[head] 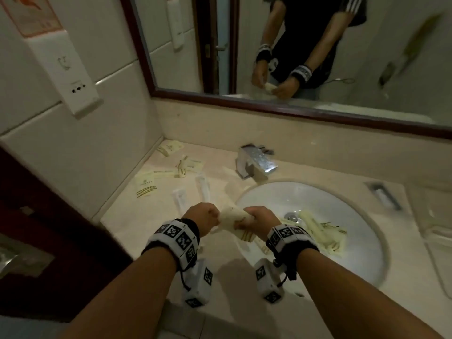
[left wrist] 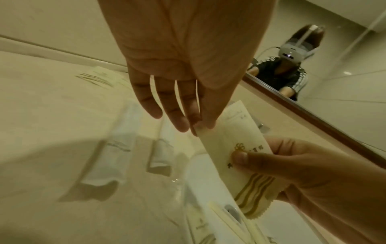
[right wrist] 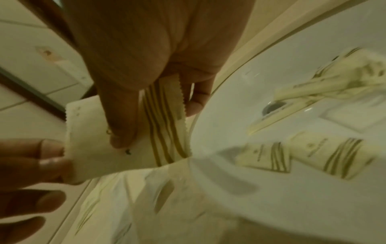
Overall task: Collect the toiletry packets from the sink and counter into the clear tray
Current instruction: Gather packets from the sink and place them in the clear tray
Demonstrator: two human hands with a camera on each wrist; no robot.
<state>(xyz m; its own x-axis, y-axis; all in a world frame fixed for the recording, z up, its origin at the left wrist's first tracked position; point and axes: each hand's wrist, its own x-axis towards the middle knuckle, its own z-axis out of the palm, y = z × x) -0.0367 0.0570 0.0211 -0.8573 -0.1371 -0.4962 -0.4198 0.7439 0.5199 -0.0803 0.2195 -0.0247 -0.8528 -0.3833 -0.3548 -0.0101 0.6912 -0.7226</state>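
Where the head view looks down on the desk [head: 315,172], both hands meet above the sink [head: 352,206] rim: left hand [head: 201,217] and right hand [head: 260,220] each grip one end of a cream packet [head: 234,216], its long axis running left to right. Loose packets [head: 325,234] lie in the basin by the drain; more packets [head: 146,185] lie scattered on the desk's left part, near the faucet [head: 256,162]. A clear tray [head: 437,245] sits at the right edge.

Left wrist view: left hand [left wrist: 183,69], fingertips pinching the packet's [left wrist: 236,148] plain end; right hand [left wrist: 303,165], thumb pressed over the gold emblem. Striped end points toward the basin.

Right wrist view: right hand [right wrist: 146,66], thumb and fingers clamped across the packet [right wrist: 125,145], stripes beside them; basin packets blurred.
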